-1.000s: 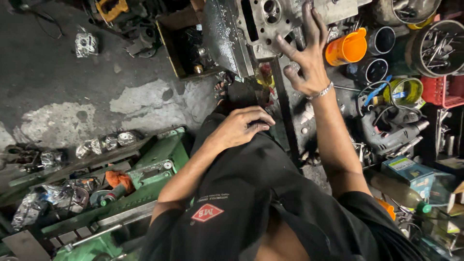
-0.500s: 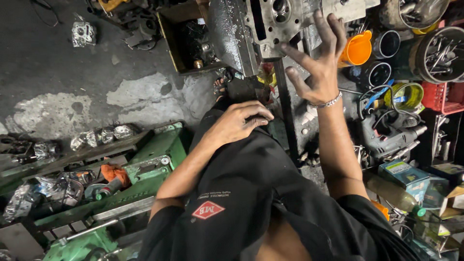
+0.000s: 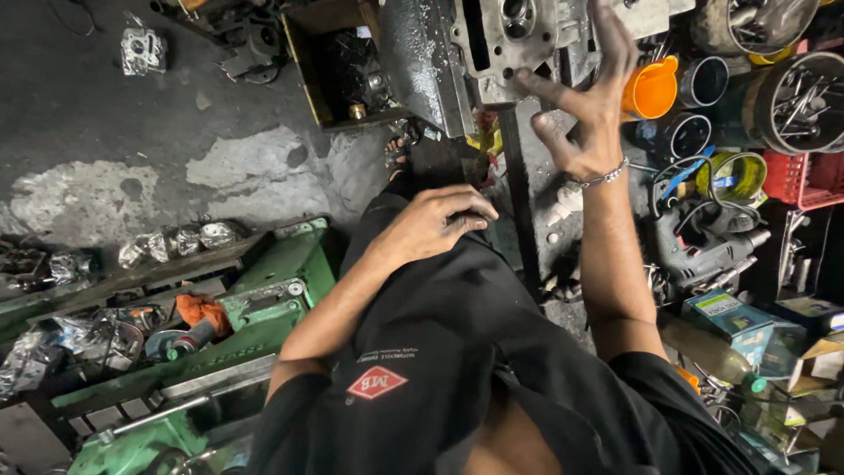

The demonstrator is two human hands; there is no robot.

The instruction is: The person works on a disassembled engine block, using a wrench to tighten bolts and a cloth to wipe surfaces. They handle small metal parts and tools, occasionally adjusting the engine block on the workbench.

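Nearest the camera, the person's left hand (image 3: 435, 224) rests on the black-clad knee, fingers curled loosely together and gripping nothing. To its left stands a green metal machine bed (image 3: 264, 290) with an orange rag (image 3: 200, 310) and a small bottle lying on it.

Farther out, the right hand (image 3: 587, 114) is raised with a metal bracelet at the wrist. Its fingers are spread apart, and the fingertips (image 3: 527, 79) touch the lower face of the grey engine block (image 3: 492, 44); it clamps nothing.

The engine block sits at the top centre of the view, propped above the floor. Its long axis runs roughly left to right across the frame, with the machined face and round bore turned toward the camera.

Just right of the hand are an orange funnel (image 3: 651, 88) and an electric drill (image 3: 703, 246); beyond them lies a red crate (image 3: 804, 180).
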